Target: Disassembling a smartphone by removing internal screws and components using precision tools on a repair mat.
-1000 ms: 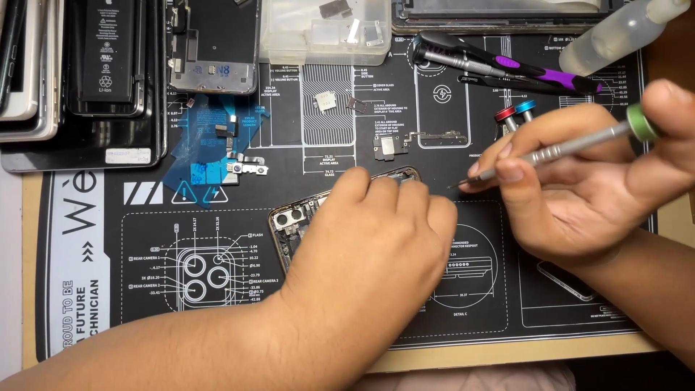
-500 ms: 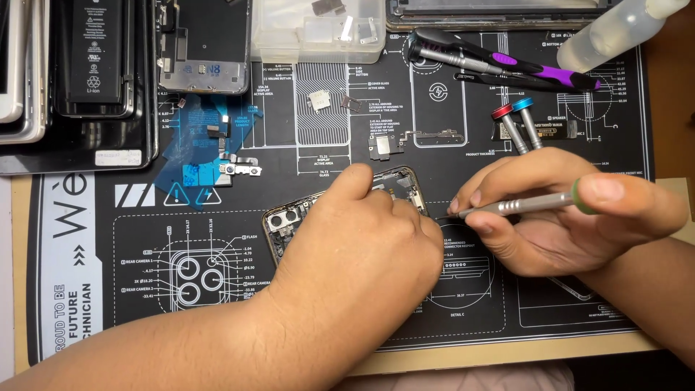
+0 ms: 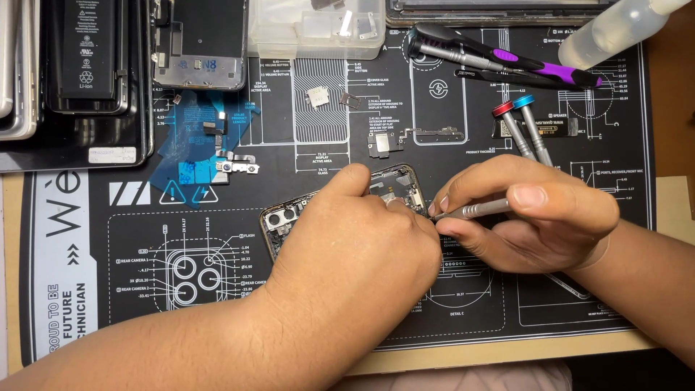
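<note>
An opened phone body (image 3: pixel 394 187) lies tilted on the black repair mat (image 3: pixel 145 289), its camera end (image 3: pixel 279 221) toward the left. My left hand (image 3: pixel 358 239) rests over the phone's middle and holds it down, hiding most of it. My right hand (image 3: pixel 532 213) grips a thin silver screwdriver (image 3: pixel 478 210) like a pen. The screwdriver's tip points left at the phone's right edge, next to my left fingers. The tip itself is hidden between the hands.
Two screwdrivers with red and blue caps (image 3: pixel 517 123) lie behind my right hand. A purple-handled tool (image 3: pixel 507 61) and a clear bottle (image 3: pixel 622 29) lie at the back right. Small metal parts (image 3: pixel 380 143), a blue film (image 3: pixel 210 141), a parts box (image 3: pixel 318 29) and phone frames (image 3: pixel 72 72) fill the back left.
My right hand has lowered the screwdriver and brought its tip left to the phone's edge. My left hand stays pressed on the phone. The view has shifted slightly.
</note>
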